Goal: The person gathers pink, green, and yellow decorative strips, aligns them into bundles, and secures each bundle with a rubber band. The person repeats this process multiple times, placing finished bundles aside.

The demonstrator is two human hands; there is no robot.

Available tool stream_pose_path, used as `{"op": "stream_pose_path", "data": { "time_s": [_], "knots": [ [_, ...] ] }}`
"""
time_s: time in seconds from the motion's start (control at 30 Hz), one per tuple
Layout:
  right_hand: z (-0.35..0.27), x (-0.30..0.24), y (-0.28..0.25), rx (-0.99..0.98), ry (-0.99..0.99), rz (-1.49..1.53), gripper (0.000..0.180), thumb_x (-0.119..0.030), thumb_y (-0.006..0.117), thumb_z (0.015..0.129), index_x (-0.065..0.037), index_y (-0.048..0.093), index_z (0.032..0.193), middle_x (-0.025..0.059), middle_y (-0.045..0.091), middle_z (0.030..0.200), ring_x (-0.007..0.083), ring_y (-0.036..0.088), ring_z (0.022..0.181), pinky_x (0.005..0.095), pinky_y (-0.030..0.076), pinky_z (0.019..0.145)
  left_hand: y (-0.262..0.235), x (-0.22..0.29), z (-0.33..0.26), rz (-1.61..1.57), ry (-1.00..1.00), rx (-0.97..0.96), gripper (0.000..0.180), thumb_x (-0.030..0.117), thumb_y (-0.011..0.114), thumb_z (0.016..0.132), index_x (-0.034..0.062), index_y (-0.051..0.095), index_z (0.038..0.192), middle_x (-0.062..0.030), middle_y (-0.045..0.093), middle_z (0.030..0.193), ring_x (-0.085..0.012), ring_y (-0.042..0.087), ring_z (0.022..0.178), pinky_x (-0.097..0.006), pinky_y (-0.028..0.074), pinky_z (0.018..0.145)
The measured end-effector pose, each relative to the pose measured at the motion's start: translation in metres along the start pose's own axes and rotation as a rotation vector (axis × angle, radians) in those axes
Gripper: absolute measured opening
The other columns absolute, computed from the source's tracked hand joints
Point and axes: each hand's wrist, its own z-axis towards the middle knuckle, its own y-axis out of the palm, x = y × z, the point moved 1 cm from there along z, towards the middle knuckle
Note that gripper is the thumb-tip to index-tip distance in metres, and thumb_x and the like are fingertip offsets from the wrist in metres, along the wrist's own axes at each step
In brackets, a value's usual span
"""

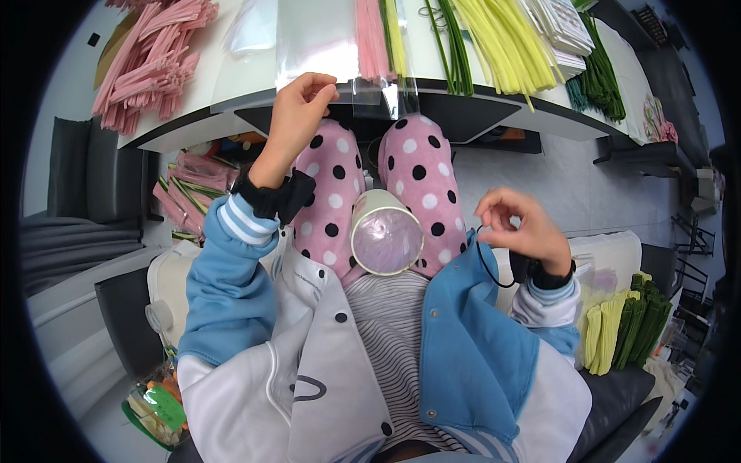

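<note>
My left hand (303, 116) is raised over the front edge of the table, thumb and fingertips pinched together. It is close to a clear plastic sleeve (315, 48); I cannot make out anything between the fingertips. On the right, my right hand (526, 225) hovers above my thigh with its fingers curled in and the thumb against them; what they hold, if anything, is hidden. A thin black cord (494, 270) loops down beside that hand. Between my thighs sits a pale round tub (386, 231), with clear, crinkled plastic showing inside its rim.
Pink fuzzy stems (150, 77) are heaped at the table's left. Pink and green stems (374, 38) lie in the middle, yellow stems (505, 46) and dark green stems (606, 77) to the right. Yellow and green bundles (625, 324) rest on the seat at my right.
</note>
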Motion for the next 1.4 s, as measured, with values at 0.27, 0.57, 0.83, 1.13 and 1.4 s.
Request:
{"op": "stream_pose_path", "data": {
  "time_s": [0.27, 0.57, 0.83, 1.13, 1.4],
  "knots": [
    [0.096, 0.036, -0.010, 0.566, -0.350, -0.555, 0.030, -0.002, 0.067, 0.073, -0.006, 0.058, 0.102, 0.0081, 0.058, 0.093, 0.0191, 0.059, 0.070, 0.0268, 0.049, 0.061, 0.016, 0.009, 0.006, 0.816, 0.638, 0.024, 0.043, 0.002, 0.063, 0.073, 0.0121, 0.056, 0.114, -0.0107, 0.051, 0.120, -0.0265, 0.061, 0.077, -0.036, 0.050, 0.063],
    [0.167, 0.008, -0.007, 0.651, -0.905, -0.798, 0.017, -0.001, 0.064, 0.070, -0.006, 0.060, 0.086, 0.0094, 0.061, 0.099, 0.0221, 0.062, 0.063, 0.0294, 0.050, 0.055, 0.018, 0.036, 0.026, 0.747, 0.837, -0.090, 0.021, -0.001, 0.067, 0.070, 0.0065, 0.056, 0.087, -0.0122, 0.055, 0.111, -0.0252, 0.060, 0.071, -0.034, 0.050, 0.058],
    [0.186, -0.169, -0.115, 0.671, -0.889, -0.168, 0.011, -0.008, 0.064, 0.084, -0.003, 0.057, 0.091, -0.0014, 0.060, 0.081, 0.0030, 0.047, 0.055, 0.0187, 0.036, 0.047, -0.030, 0.190, 0.097, 0.257, 0.959, 0.044, 0.013, 0.010, 0.067, 0.081, 0.0066, 0.061, 0.092, -0.0003, 0.061, 0.100, -0.0045, 0.045, 0.069, -0.017, 0.039, 0.056],
    [0.221, -0.242, -0.170, 0.678, -0.847, -0.223, 0.016, -0.016, 0.063, 0.086, -0.001, 0.060, 0.088, 0.0010, 0.059, 0.071, 0.0066, 0.054, 0.055, 0.0202, 0.042, 0.052, -0.040, 0.252, 0.163, 0.071, 0.800, 0.032, 0.015, 0.016, 0.067, 0.083, 0.0022, 0.067, 0.089, -0.0039, 0.065, 0.079, -0.0082, 0.057, 0.070, -0.022, 0.046, 0.064],
    [0.215, -0.235, -0.182, 0.623, -0.806, -0.144, 0.022, -0.019, 0.066, 0.083, 0.000, 0.061, 0.093, 0.0045, 0.063, 0.085, 0.0048, 0.051, 0.052, 0.0186, 0.037, 0.047, -0.015, 0.229, 0.173, -0.162, 0.689, -0.131, 0.025, 0.018, 0.069, 0.082, 0.0018, 0.068, 0.101, -0.0061, 0.069, 0.092, -0.0124, 0.063, 0.086, -0.024, 0.048, 0.080]
  ]
}}
